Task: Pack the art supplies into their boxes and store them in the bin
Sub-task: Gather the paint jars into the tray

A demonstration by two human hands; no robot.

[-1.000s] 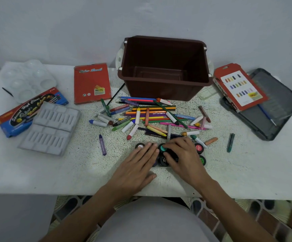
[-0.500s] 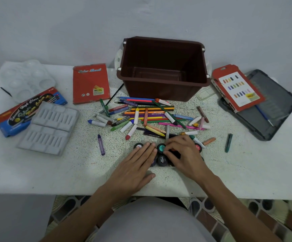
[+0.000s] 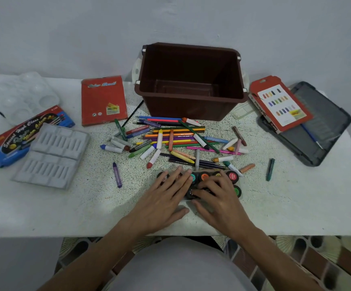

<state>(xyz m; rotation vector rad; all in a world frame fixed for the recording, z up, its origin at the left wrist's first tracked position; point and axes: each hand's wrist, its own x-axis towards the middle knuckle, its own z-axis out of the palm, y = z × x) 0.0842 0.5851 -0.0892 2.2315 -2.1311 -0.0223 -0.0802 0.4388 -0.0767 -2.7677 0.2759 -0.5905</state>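
A set of small round paint pots with black lids lies in a tray near the table's front edge. My left hand rests flat on its left part, fingers spread. Curled over the middle pots, my right hand has its fingertips on a black lid. Behind them lies a heap of coloured pencils and crayons. The brown bin stands at the back with nothing in it. A red pencil box, a blue paint box and a red pastel box lie around.
A grey moulded insert tray and a clear palette sit at the left. A dark lid with a blue brush lies at the right. Loose crayons: a purple crayon and a green crayon.
My right hand has drawn back from the far pots toward the near middle ones, uncovering the teal and orange lids. My left hand has stayed flat on the left pots.
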